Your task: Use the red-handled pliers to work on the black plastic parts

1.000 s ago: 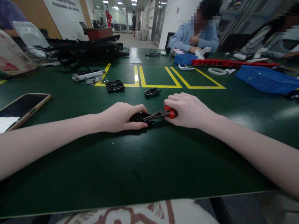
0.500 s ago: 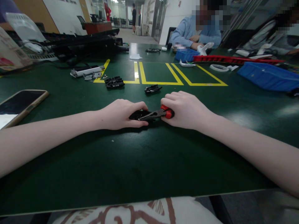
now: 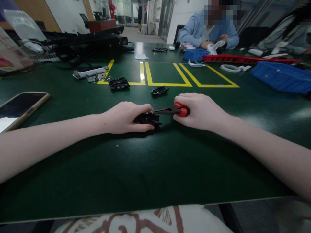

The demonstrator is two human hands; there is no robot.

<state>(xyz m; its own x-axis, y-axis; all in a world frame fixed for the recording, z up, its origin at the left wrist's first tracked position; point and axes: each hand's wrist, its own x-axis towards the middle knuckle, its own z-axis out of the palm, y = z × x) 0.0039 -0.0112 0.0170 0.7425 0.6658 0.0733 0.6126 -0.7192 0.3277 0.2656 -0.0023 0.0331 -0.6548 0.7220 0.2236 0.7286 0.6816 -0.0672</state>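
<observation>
My left hand (image 3: 126, 118) grips a small black plastic part (image 3: 147, 119) between thumb and fingers, on or just above the green table (image 3: 136, 174). Closed around red handles, my right hand (image 3: 199, 110) holds needle-nose pliers (image 3: 170, 111). Their dark jaws point left and end beside my left fingertips, over the far side of the part. Whether the jaw tips pinch anything is too small to tell. Beyond my hands lie a similar black part (image 3: 159, 91) and a cluster of black parts (image 3: 119, 84).
A phone (image 3: 21, 108) lies at left. Metal pieces (image 3: 96, 77) and a white-grey bar (image 3: 89, 72) sit near yellow tape outlines (image 3: 170, 85). Blue bins (image 3: 282, 77) and a red strip (image 3: 250, 59) are at right. A person in blue (image 3: 194, 30) sits across the table.
The pliers and my right hand have moved right and slightly away from me. The jaws no longer overlap the middle of the black part. My left hand stays nearly in place.
</observation>
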